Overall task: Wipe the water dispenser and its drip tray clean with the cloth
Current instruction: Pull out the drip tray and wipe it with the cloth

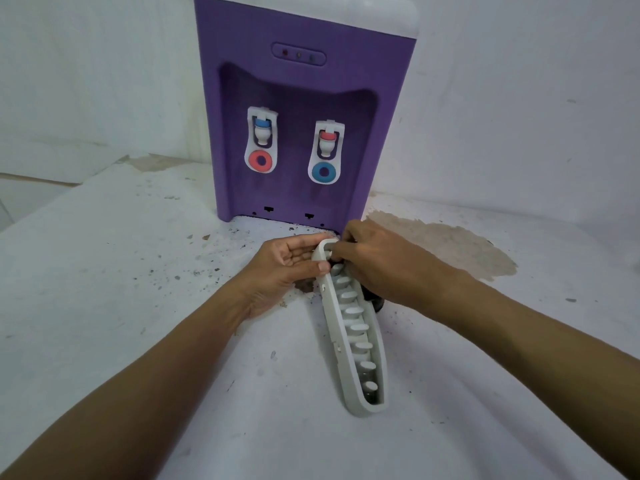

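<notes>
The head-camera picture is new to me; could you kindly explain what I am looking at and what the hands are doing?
There is no robot here. A person wears a camera on the head, so this single picture looks forward and down over their own two arms. On the stained, speckled white surface stands a purple water dispenser with two taps. Its grey slotted drip tray is off the machine and stretches from in front of it toward the camera. The left hand grips the tray's far end between thumb and fingers. The right hand curls its fingers over that same end and seems to hold a dark cloth, which is mostly hidden beneath it.
</notes>
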